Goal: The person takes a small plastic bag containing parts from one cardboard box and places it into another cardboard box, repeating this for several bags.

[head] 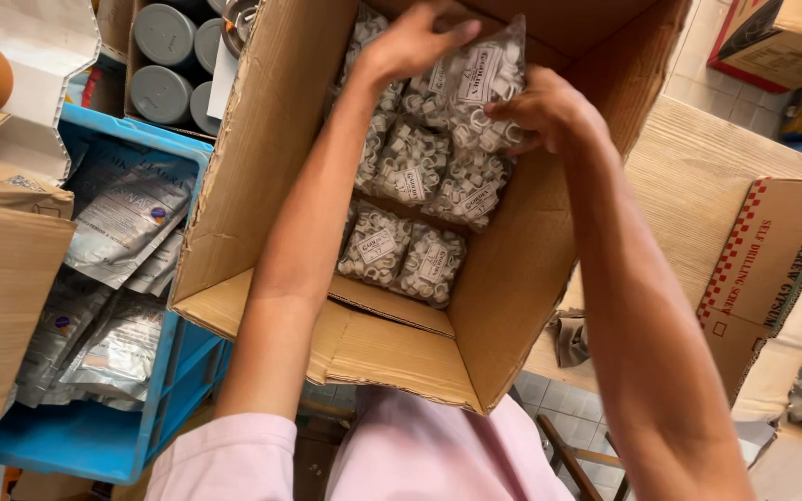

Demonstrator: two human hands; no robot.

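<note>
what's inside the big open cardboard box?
Clear bags of small white parts stacked inside the cardboard box. The left hand and right hand hold one bag. Lower layers and the box bottom are covered.

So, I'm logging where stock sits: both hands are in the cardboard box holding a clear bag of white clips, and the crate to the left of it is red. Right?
Nearly. The head view shows the left hand and right hand in the box on a bag of white clips, but the crate is blue, not red.
</note>
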